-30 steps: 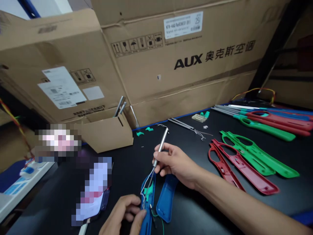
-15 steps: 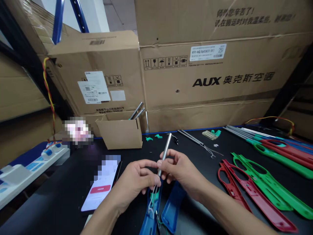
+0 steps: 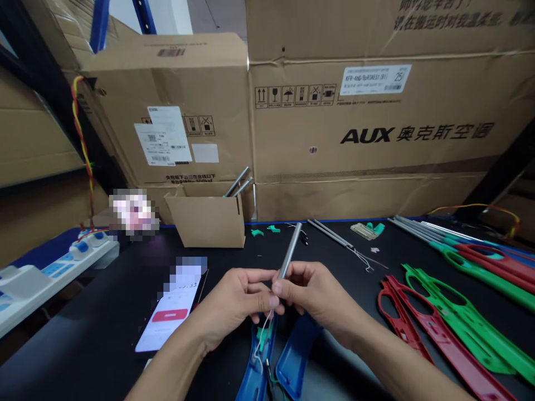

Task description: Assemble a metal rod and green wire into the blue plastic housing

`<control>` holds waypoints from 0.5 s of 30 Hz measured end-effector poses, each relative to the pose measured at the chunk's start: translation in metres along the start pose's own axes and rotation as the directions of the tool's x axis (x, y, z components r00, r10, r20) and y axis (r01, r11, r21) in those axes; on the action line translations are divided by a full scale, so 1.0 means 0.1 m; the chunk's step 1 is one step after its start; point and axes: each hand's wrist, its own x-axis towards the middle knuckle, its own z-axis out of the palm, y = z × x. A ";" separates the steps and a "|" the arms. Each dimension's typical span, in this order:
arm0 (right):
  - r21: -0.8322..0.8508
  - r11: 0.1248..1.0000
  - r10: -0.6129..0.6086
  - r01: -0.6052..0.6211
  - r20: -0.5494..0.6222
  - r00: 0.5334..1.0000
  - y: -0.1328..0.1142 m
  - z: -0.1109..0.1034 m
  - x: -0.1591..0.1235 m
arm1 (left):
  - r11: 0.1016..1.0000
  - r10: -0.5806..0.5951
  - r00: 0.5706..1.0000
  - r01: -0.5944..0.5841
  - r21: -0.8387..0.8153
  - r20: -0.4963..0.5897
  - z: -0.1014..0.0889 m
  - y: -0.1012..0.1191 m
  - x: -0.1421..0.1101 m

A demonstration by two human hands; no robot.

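Right hand (image 3: 313,295) is pinching a brushed steel tube (image 3: 291,250) near its lower end, thumb and fingers closed narrow on it. Left hand (image 3: 236,298) is drawing in, fingertips reaching the tube's base; can't tell if it's gripping. Versus a moment ago, the hands are closing together and the tube is leaning further right. Thin white wire (image 3: 265,328) is trailing down into an open blue plastic shell (image 3: 259,367), lying beside its matching half (image 3: 298,356) on the black bench (image 3: 83,312). Moulded red shells (image 3: 443,328) and green shells (image 3: 468,328) are lying off to the right.
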 end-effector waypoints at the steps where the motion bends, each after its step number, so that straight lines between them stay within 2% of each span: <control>1: -0.089 0.996 -0.023 0.021 -0.017 1.000 0.01 -0.01 -0.05 | 1.000 -0.002 1.000 0.002 -0.027 0.000 -0.02 -0.02 -0.01; 3: -0.338 0.931 -0.159 0.133 -0.048 0.986 0.09 -0.01 -0.18 | 0.995 -0.009 1.000 0.008 -0.099 -0.017 -0.07 -0.07 -0.03; 4: -0.485 0.845 -0.274 0.226 -0.028 0.961 0.15 0.00 -0.25 | 0.990 -0.017 0.999 0.012 -0.139 -0.031 -0.10 -0.09 -0.04; 5: -0.590 0.717 -0.405 0.371 0.081 0.911 0.21 0.02 -0.32 | 0.984 -0.026 0.999 0.017 -0.180 -0.046 -0.13 -0.12 -0.04; 6: -0.629 0.567 -0.519 0.532 0.229 0.824 0.29 0.04 -0.39 | 0.976 -0.036 0.998 0.022 -0.218 -0.060 -0.15 -0.14 -0.04; 7: -0.648 0.410 -0.586 0.642 0.352 0.730 0.36 0.08 -0.44 | 0.967 -0.044 0.997 0.025 -0.252 -0.071 -0.16 -0.16 -0.04; 8: -0.672 0.297 -0.628 0.678 0.397 0.669 0.41 0.11 -0.49 | 0.959 -0.051 0.996 0.026 -0.283 -0.079 -0.16 -0.19 -0.03; 9: -0.691 0.214 -0.648 0.690 0.429 0.630 0.46 0.16 -0.51 | 0.950 -0.057 0.995 0.028 -0.311 -0.085 -0.16 -0.21 -0.02; 11: -0.744 0.133 -0.664 0.654 0.424 0.617 0.50 0.24 -0.53 | 0.931 -0.076 0.993 0.039 -0.363 -0.088 -0.13 -0.24 0.00; 15: -0.812 0.099 -0.707 0.575 0.349 0.615 0.50 0.36 -0.48 | 0.885 -0.105 0.993 0.065 -0.462 -0.061 -0.08 -0.30 0.03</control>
